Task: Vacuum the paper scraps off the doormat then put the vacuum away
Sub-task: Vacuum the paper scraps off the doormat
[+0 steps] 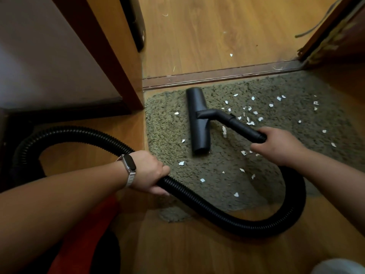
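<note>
We have the right hand (276, 145) closed around the rigid tube (240, 125) of the vacuum, and the left hand (150, 173) closed around the ribbed hose (197, 196) lower down. The nozzle (198, 121) lies flat on the doormat (296, 135), toward its 9 o'clock side, its long bar running from 12 to 6 o'clock. The paper scraps (249, 113) are mostly still there: a thick scatter from the nozzle out toward 3 o'clock, a few more toward 6 o'clock, and a couple at 9 o'clock of the nozzle.

In our judgement the main risk is the hose. It loops across the mat's 6 o'clock edge, and dragging it as we sweep could brush scraps off the mat onto the wooden floor (197, 250), or ruck up the mat corner at 7 o'clock. The shaggy pile may also grip the smaller bits, so one quick pass could leave some behind. A few scraps already lie beyond the threshold strip (217, 76) at 12 o'clock and could be overlooked. The vacuum body itself we cannot make out clearly.
</note>
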Demonstrator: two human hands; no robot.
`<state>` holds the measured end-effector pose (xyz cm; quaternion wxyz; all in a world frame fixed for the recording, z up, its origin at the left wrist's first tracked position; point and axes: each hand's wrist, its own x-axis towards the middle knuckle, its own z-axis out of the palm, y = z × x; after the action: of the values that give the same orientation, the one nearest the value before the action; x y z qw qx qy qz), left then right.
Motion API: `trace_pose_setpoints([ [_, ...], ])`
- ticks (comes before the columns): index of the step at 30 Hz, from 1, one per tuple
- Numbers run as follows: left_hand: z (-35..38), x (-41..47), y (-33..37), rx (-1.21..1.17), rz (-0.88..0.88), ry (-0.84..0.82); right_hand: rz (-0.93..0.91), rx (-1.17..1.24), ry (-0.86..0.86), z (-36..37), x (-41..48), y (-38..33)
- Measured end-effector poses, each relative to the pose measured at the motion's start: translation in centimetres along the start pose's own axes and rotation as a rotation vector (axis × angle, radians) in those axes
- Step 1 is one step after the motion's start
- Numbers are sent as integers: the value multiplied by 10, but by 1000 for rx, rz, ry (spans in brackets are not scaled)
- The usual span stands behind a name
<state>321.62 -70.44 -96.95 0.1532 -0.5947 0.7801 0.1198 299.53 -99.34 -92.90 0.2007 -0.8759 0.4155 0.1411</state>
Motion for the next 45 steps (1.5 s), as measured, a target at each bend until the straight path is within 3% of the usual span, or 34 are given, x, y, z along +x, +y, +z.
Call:
trace_pose_setpoints([
  [5,1,2,-4,6,22,-3,50,100,47,-1,1,9],
  [20,4,-15,-15,31,50,11,-166,21,-31,23,20,-92],
  [34,0,-22,-12,-4,-7,77,93,90,65,-5,12,-6],
  [45,2,-24,-13,21,23,-13,-131,24,-65,32,8,-83],
])
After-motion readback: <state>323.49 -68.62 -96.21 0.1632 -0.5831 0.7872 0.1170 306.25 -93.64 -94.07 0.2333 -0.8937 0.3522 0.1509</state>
